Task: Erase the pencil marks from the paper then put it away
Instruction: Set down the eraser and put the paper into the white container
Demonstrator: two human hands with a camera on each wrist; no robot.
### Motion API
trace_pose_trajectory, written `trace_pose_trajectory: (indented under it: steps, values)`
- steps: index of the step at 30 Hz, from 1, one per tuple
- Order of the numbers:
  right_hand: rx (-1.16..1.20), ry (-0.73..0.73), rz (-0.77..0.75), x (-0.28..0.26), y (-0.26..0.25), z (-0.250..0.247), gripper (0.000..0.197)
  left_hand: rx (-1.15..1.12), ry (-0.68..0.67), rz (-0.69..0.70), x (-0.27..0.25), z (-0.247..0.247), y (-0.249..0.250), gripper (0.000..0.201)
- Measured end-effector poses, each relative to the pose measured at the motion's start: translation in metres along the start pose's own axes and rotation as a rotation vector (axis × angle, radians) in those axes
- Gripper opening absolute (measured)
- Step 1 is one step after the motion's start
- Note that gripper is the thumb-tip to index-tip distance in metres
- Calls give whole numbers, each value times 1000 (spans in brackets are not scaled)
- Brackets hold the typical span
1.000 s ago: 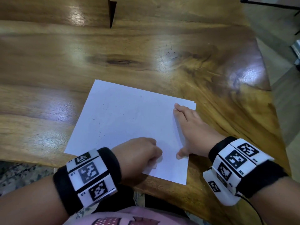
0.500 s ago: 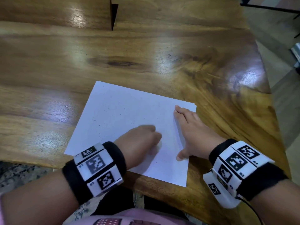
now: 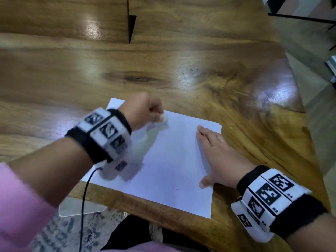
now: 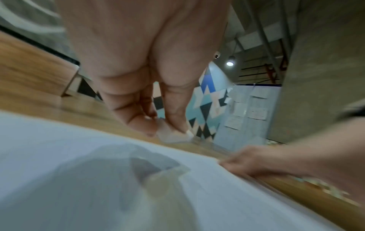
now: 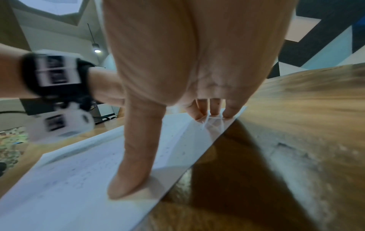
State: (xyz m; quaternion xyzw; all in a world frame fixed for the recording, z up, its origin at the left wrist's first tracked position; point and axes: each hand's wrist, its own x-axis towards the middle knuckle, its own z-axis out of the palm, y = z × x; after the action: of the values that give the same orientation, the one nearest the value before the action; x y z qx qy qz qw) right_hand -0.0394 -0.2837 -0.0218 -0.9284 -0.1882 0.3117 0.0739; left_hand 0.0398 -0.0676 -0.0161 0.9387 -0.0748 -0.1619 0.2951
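Between blurred left-hand fingers (image 4: 173,118), a half-hidden eraser (image 4: 171,136).

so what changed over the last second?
The left hand, pinching the white eraser, swept from the paper's near edge to its far edge. The right hand stayed flat on the right side, pinning the sheet. The paper stayed put on the wooden table.

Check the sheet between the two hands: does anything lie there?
Only bare paper with a few tiny specks lies between the left hand, which pinches a white eraser, and the flat right hand; the head view shows this.
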Motion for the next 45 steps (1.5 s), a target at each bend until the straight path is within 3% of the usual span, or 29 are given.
trace_pose_trajectory:
  steps: [4,7,8,10,13,16,19,22,25,31,38,42,45]
  values:
    - [-14,16,29,-1,-2,1,130,82,58,-43,49,-11,11,1]
    - [-28,46,63,-2,-3,2,129,157,47,-61,71,-4,16,21]
    - [-29,48,72,-2,-4,2,129,175,47,-53,74,-2,15,19]
    - [-30,45,86,-2,-4,2,128,194,33,-63,75,0,12,2]
    - [-14,38,101,-2,-5,0,126,123,83,-101,61,-8,2,28]
    - [45,74,176,-3,-7,-2,115,92,193,-164,29,-24,-22,35]
    - [127,206,374,-2,-6,-2,90,259,158,-407,-14,-29,-57,50]
    - [142,209,483,2,-8,-1,77,199,89,-681,-48,-20,-75,76]
    - [105,204,496,5,-13,-1,77,209,102,-725,-57,-5,-76,84]
    - [84,227,496,6,-15,1,81,93,111,-710,-54,-1,-77,72]
    - [79,233,475,4,-15,1,80,194,42,-740,-53,-1,-74,65]
    - [51,230,470,5,-14,0,78,60,77,-704,-59,-11,-77,37]
    - [38,227,465,5,-13,0,77,-73,105,-663,-62,-24,-92,36]
